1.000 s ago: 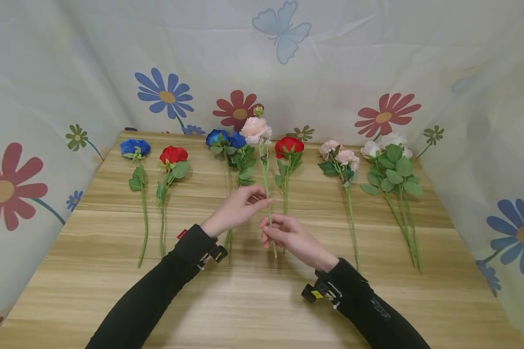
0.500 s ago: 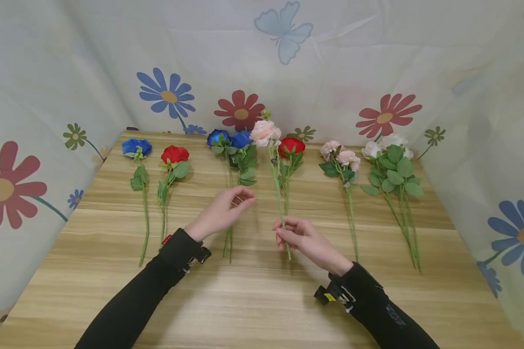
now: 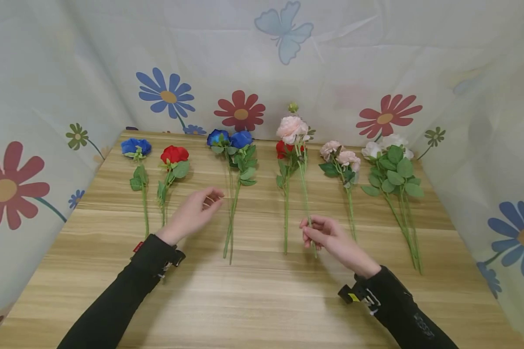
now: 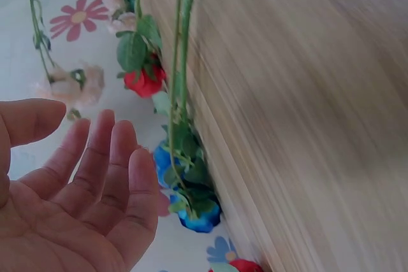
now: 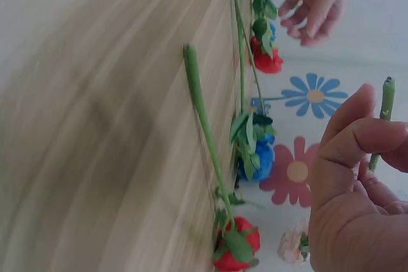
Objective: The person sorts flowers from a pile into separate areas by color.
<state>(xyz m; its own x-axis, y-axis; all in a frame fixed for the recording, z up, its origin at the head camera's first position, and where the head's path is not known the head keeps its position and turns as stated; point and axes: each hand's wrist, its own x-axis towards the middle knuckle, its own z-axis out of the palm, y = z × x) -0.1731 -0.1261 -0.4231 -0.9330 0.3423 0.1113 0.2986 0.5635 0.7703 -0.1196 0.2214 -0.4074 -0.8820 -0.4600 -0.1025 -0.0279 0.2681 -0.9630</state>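
Observation:
My right hand (image 3: 329,237) pinches the lower stem of a pale pink flower (image 3: 292,130) and holds it upright above the table, its bloom in front of a red rose (image 3: 284,150). In the right wrist view the cut end of that stem (image 5: 387,97) pokes out between thumb and fingers. To the left, my left hand (image 3: 194,213) holds nothing; its fingers are loosely bent, palm showing in the left wrist view. It hovers near the stems of two blue roses (image 3: 241,139).
On the wooden table (image 3: 253,300) lie a single blue rose (image 3: 136,147), another red rose (image 3: 174,154), pink flowers (image 3: 347,158) and white flowers (image 3: 394,141) with leafy stems. A flower-printed cloth (image 3: 201,48) stands behind.
My right hand has carried the pink flower rightward, past the middle red rose. My left hand has let go of its stem and drawn back to the left.

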